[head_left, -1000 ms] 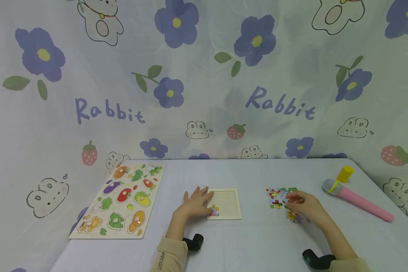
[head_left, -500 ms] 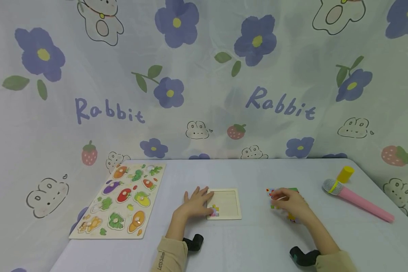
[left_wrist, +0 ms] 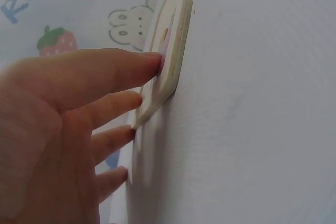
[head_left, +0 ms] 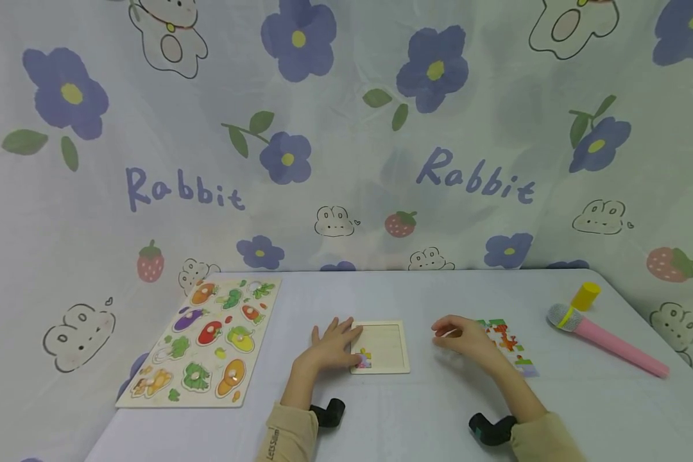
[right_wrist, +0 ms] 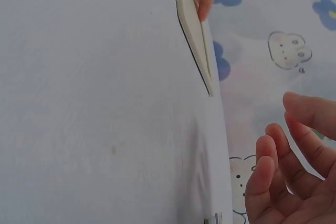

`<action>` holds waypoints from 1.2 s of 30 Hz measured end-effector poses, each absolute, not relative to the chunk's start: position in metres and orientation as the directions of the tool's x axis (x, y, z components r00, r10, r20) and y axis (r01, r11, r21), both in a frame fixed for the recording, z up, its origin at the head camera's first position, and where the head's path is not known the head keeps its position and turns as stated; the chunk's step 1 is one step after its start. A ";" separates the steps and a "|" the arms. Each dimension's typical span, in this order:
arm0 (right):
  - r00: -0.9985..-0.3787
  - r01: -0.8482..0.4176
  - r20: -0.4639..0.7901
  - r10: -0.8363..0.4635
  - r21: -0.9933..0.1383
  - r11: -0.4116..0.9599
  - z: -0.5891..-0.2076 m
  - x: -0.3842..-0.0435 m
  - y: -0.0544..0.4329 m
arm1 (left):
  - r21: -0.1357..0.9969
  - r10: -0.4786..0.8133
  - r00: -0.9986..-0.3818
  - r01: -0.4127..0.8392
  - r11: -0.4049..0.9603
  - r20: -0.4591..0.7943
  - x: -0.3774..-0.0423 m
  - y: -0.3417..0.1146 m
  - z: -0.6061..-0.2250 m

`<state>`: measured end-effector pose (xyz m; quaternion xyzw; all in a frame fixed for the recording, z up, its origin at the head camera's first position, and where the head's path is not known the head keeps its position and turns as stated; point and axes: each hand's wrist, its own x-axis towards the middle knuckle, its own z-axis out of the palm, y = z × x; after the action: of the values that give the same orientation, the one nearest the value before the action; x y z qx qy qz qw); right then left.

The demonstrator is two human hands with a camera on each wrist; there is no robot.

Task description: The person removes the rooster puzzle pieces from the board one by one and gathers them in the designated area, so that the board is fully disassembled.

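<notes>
My left hand (head_left: 332, 346) lies spread at the left edge of a pale wooden puzzle tray (head_left: 387, 346). Its thumb (left_wrist: 142, 65) rests on a small colourful jigsaw piece (head_left: 365, 358) in the tray's lower left corner, while other fingertips touch the far side of the rim. To the right of the tray, my right hand (head_left: 464, 337) is held over the table with fingers loosely bent. In the right wrist view nothing shows between thumb and fingers. Loose jigsaw pieces (head_left: 502, 337) lie partly hidden behind this hand and forearm.
A vegetable knob-puzzle board (head_left: 208, 340) lies on the left of the white table. On the right are a pink toy microphone (head_left: 618, 346) and a yellow cylinder (head_left: 586, 296). A black wrist device sits below each hand. A patterned curtain (head_left: 346, 128) hangs behind.
My right hand has moved left across the loose pieces, uncovering those on the right and covering those on the left. My left hand and the tray have stayed put.
</notes>
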<state>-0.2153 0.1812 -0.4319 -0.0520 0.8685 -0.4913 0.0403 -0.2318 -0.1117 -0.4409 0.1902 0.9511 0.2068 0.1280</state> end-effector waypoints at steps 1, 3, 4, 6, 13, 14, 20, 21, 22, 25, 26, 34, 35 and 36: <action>-0.991 -0.054 -0.018 -0.135 -0.858 0.510 -0.432 -0.217 0.179 | 0.447 0.414 -0.895 0.307 0.840 -0.164 -0.232 -0.112 -0.441; -0.989 -0.062 -0.014 -0.145 -0.860 0.507 -0.432 -0.218 0.174 | 0.448 0.416 -0.895 0.309 0.839 -0.162 -0.232 -0.112 -0.442; -0.988 -0.066 -0.013 -0.152 -0.860 0.506 -0.431 -0.218 0.171 | 0.450 0.415 -0.895 0.307 0.839 -0.162 -0.232 -0.112 -0.442; -0.986 -0.074 -0.013 -0.166 -0.859 0.507 -0.431 -0.219 0.167 | 0.453 0.414 -0.896 0.305 0.838 -0.163 -0.232 -0.112 -0.443; -0.980 -0.093 -0.007 -0.200 -0.867 0.489 -0.432 -0.222 0.152 | 0.458 0.415 -0.895 0.305 0.835 -0.163 -0.231 -0.112 -0.441; -0.978 -0.099 -0.005 -0.209 -0.870 0.484 -0.432 -0.222 0.151 | 0.457 0.416 -0.895 0.306 0.835 -0.161 -0.231 -0.112 -0.441; -0.970 -0.123 0.003 -0.245 -0.869 0.479 -0.436 -0.224 0.137 | 0.449 0.416 -0.895 0.310 0.838 -0.158 -0.231 -0.113 -0.441; -0.967 -0.131 0.006 -0.253 -0.869 0.478 -0.436 -0.225 0.135 | 0.449 0.415 -0.896 0.309 0.839 -0.160 -0.231 -0.113 -0.441; -0.966 -0.132 0.005 -0.259 -0.870 0.475 -0.437 -0.225 0.132 | 0.448 0.415 -0.896 0.308 0.839 -0.161 -0.231 -0.113 -0.441; -0.958 -0.137 0.000 -0.285 -0.878 0.459 -0.438 -0.226 0.125 | 0.446 0.414 -0.895 0.307 0.840 -0.164 -0.232 -0.112 -0.441; -0.957 -0.133 -0.005 -0.290 -0.880 0.456 -0.438 -0.226 0.122 | 0.445 0.414 -0.896 0.307 0.841 -0.164 -0.232 -0.112 -0.441; -0.937 -0.171 0.002 -0.348 -0.874 0.455 -0.438 -0.227 0.104 | 0.462 0.422 -0.891 0.308 0.832 -0.166 -0.230 -0.112 -0.439; -0.935 -0.175 0.003 -0.355 -0.873 0.455 -0.438 -0.228 0.102 | 0.462 0.424 -0.890 0.309 0.831 -0.167 -0.230 -0.112 -0.439; -0.932 -0.180 0.003 -0.362 -0.871 0.457 -0.439 -0.228 0.100 | 0.460 0.427 -0.889 0.313 0.831 -0.166 -0.230 -0.112 -0.438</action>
<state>-0.2281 0.1003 -0.4387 -0.1597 0.8486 -0.4961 0.0914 -0.2295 -0.1121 -0.4382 0.1952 0.9477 0.2154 0.1322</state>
